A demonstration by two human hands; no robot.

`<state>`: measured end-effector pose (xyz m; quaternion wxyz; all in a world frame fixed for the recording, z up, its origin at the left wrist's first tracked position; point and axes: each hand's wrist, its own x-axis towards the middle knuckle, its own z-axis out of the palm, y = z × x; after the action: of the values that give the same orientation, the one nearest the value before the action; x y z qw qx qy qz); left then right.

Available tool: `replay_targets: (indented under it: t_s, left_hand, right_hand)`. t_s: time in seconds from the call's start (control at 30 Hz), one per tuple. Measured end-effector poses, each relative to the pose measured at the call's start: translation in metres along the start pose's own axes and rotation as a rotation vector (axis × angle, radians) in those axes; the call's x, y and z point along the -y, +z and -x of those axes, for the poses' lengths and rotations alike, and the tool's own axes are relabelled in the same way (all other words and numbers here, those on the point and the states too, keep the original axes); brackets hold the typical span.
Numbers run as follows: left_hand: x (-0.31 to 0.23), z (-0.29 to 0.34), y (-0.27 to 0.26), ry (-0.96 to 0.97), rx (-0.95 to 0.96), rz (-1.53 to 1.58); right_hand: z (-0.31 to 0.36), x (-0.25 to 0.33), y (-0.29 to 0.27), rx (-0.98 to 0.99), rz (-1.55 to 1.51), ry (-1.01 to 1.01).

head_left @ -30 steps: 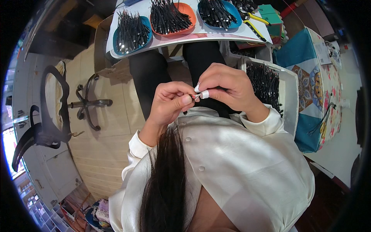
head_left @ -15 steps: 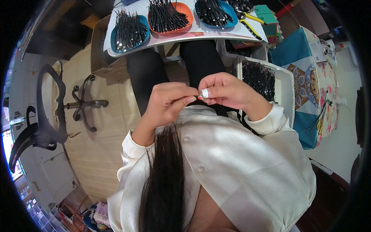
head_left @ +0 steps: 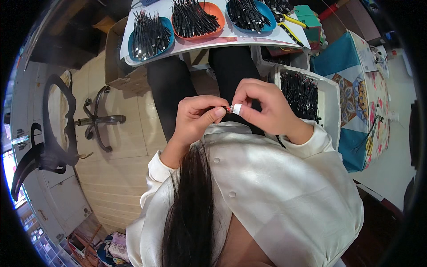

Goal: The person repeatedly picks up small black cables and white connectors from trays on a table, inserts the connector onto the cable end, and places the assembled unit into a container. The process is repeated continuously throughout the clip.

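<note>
My left hand [head_left: 195,118] pinches a thin black cable between thumb and forefinger above my lap, its short red wire end [head_left: 229,109] poking out to the right. Meeting that end is my right hand [head_left: 271,107], thumb and forefinger closed together at the tip. A white wrap [head_left: 237,108] covers the thumb tip. Something small and silvery shows between the two hands, too tiny to make out. Similar black cables with silver plugs lie heaped in a blue tray [head_left: 171,44], an orange tray [head_left: 221,20] and another blue tray [head_left: 269,27] on the white table [head_left: 200,43].
Yellow-handled pliers [head_left: 291,35] lie at the table's right. Beside my right leg stands a white bin [head_left: 329,100] holding more black cables. A cardboard box [head_left: 122,80] sits under the table's left. Further left is a wheeled chair base [head_left: 100,119]. Patterned cloth [head_left: 349,102] covers furniture at right.
My right hand has shifted slightly, its other fingers lifting and curling away from the cable end. More of the red tip and the white wrap shows. My left hand keeps its pinch.
</note>
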<state>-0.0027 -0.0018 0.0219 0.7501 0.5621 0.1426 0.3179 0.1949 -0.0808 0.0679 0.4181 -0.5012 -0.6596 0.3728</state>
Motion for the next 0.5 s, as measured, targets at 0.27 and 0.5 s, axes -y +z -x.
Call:
replay_targets:
  t_s: [0.27, 0.5]
  left_hand:
    - [0.008, 0.000, -0.002, -0.124, 0.139, 0.723]
    - [0.009, -0.003, 0.006, -0.275, 0.305, 0.959]
  right_hand:
    - [-0.005, -0.005, -0.004, 0.025, -0.241, -0.037]
    - [-0.022, -0.002, -0.003, -0.154, 0.175, -0.656]
